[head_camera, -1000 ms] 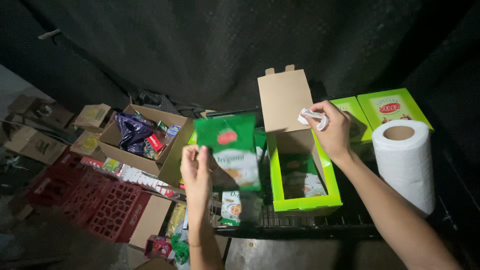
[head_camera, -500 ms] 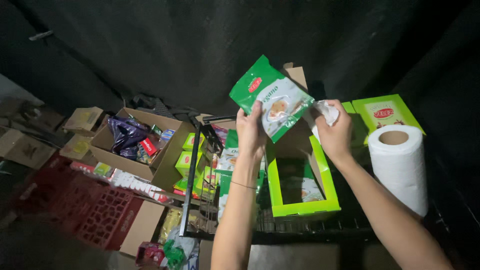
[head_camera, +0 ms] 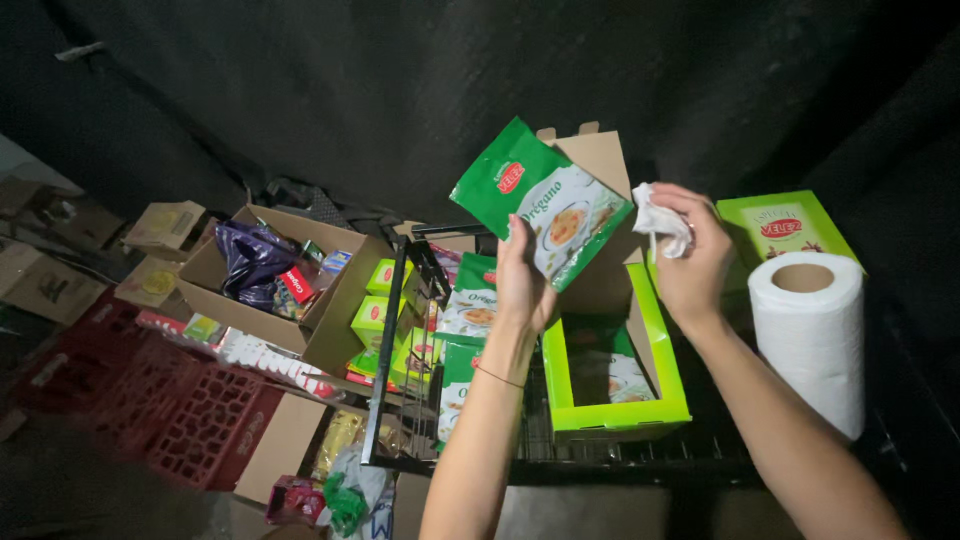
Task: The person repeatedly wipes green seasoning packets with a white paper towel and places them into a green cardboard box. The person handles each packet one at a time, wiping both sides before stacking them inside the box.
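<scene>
Above the open green display box (head_camera: 615, 385), head view: left hand (head_camera: 522, 275) closed on a green packet (head_camera: 540, 200), held tilted; right hand (head_camera: 692, 262) clenched round a crumpled white tissue (head_camera: 660, 222) — wiping stage, apparently. Next contact needs tissue meeting packet face.

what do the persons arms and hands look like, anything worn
Both forearms are bare, with no sleeves in view. The left hand has a thin dark band or string around its wrist. The right hand shows no band, watch or glove. No rings can be made out on either hand in this dim light.
</scene>
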